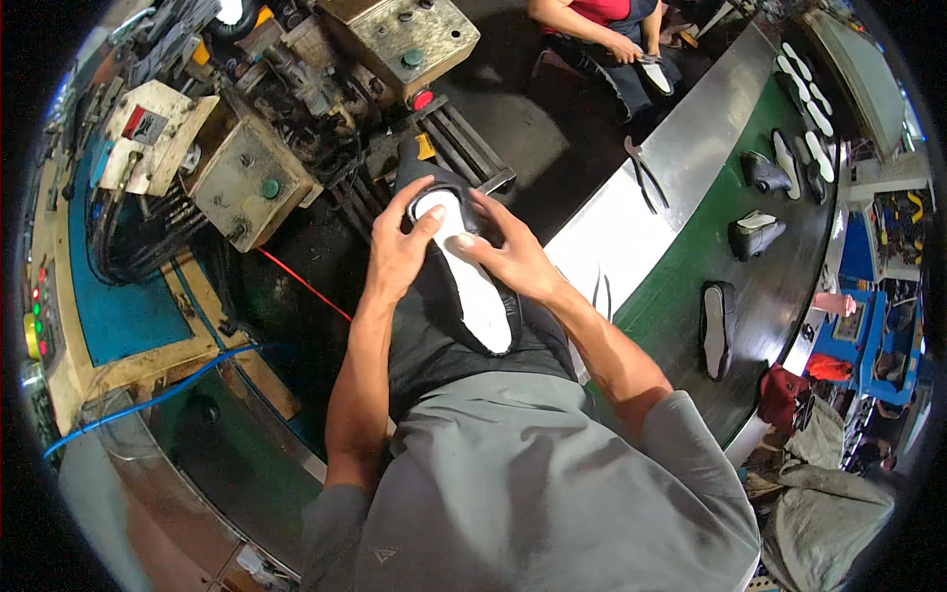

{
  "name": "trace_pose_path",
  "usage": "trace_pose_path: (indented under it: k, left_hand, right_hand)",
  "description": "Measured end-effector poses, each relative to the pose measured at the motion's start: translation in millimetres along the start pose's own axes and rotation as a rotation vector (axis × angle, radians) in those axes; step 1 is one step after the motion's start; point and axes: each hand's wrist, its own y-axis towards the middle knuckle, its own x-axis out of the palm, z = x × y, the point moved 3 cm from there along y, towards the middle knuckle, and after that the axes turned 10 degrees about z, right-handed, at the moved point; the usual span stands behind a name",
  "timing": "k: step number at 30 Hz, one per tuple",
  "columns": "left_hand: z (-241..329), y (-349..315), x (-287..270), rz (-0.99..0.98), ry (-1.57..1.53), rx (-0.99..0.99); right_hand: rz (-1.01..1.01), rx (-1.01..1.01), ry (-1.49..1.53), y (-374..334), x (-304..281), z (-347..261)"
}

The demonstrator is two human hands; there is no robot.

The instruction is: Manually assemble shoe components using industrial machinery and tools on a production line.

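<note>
A black shoe upper (498, 321) with a white sole-shaped board on its underside lies lengthwise over my lap, its bottom facing up. My left hand (397, 242) grips its far end from the left, thumb pressed on the white board (478, 296). From the right, my right hand (511, 252) closes on the same end, its thumb also on the board. Fingers of both hands wrap round the black edge and are partly hidden beneath it.
Beside me on the right runs a green conveyor belt (651, 286) bearing several shoe uppers (717, 331). Pincers (646, 176) lie on the metal ledge (617, 222). Machine control boxes (252, 183) stand at left. Across the ledge, a person (607, 39) holds another shoe (653, 74).
</note>
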Motion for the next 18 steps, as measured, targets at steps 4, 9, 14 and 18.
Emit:
trace_pose_path:
  k: [4,9,14,18]
  left_hand:
    - [3.7,-3.2,-24.9,0.007,-0.031,-0.095]
    - [9.7,6.3,-34.4,-0.068,0.120,0.059]
    - [7.4,9.8,-34.1,-0.067,0.106,0.116]
    - [-8.7,10.1,-34.4,-0.034,0.061,0.155]
  right_hand:
    - [-0.081,0.038,-0.113,16.7,20.3,-37.0]
    - [-0.016,-0.245,-0.195,12.6,32.0,-27.1]
    - [-0.019,-0.155,-0.245,14.1,41.3,-21.6]
    - [0.028,-0.351,-0.265,14.2,46.8,-23.6]
